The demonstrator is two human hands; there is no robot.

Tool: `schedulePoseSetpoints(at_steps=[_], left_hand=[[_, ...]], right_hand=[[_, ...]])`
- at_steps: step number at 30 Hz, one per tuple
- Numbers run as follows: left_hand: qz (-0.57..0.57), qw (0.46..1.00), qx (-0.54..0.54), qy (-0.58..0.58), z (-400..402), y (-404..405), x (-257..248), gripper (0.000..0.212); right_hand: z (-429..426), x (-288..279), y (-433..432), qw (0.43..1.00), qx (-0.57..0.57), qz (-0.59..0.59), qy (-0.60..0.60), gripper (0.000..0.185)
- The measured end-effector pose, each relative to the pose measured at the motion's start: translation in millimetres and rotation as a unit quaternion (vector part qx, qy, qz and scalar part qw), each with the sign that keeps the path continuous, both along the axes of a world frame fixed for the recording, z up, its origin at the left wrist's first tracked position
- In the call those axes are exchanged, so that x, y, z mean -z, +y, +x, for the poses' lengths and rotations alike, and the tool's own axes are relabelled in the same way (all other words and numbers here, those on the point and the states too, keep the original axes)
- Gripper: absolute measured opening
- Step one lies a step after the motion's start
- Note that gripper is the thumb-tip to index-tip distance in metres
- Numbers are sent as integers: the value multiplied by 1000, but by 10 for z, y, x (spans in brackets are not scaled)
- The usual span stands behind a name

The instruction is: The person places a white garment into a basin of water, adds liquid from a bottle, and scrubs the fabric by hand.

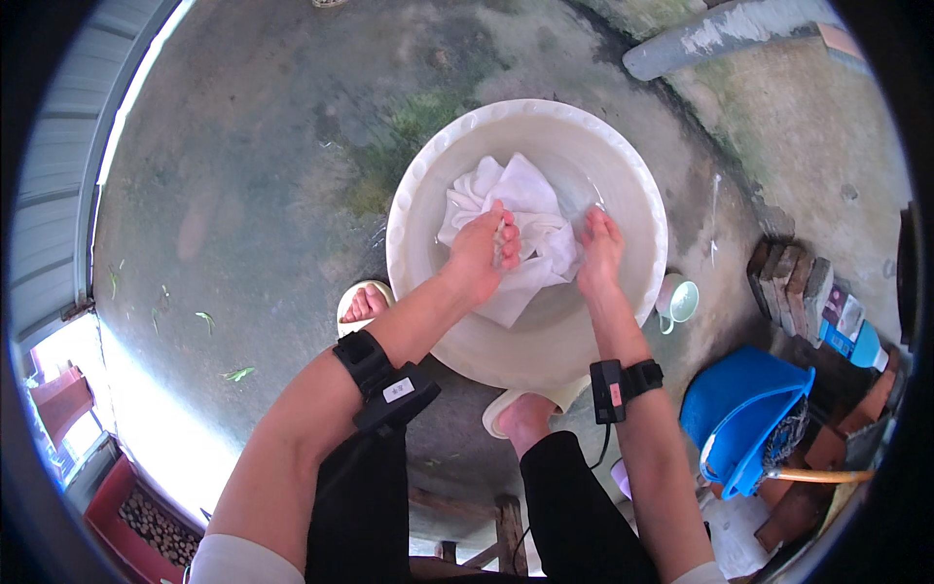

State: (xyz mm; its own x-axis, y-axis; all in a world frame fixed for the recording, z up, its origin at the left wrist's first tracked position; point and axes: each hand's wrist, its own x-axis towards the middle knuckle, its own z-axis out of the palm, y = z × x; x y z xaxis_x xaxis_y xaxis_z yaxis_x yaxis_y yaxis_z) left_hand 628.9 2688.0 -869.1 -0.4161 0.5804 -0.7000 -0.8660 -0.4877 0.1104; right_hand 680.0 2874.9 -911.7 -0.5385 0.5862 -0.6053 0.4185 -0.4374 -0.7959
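Before me a large pale plastic basin (408, 306) stands on the ground, with shallow water inside. A wet white cloth (522, 186) lies crumpled in its middle, one corner pointing towards me. My left hand (485, 252) is over the cloth's left part, fingers curled in on a bit of the fabric. At the cloth's right edge is my right hand (602, 248), its fingers bent and close together near the water. Its palm side is hidden, so I cannot tell whether it grips the fabric. Black devices are strapped to both forearms.
A light green mug (682, 301) stands right of the basin. Further right are stacked bricks (792, 288), a blue bottle (865, 343) and a tilted blue plastic container (737, 409). A grey pipe (700, 44) lies at the upper right. My slippered feet flank the basin's near side.
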Motion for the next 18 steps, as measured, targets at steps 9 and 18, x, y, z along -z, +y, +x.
schedulePoseSetpoints(at_steps=[9,18], left_hand=[[53,998,0,18,-5,86,-34,35],[0,999,-33,-14,-22,305,-315,38]], right_hand=[[-94,-801,-506,960,-247,16,131,16],[12,-897,-1043,922,-300,172,175,41]])
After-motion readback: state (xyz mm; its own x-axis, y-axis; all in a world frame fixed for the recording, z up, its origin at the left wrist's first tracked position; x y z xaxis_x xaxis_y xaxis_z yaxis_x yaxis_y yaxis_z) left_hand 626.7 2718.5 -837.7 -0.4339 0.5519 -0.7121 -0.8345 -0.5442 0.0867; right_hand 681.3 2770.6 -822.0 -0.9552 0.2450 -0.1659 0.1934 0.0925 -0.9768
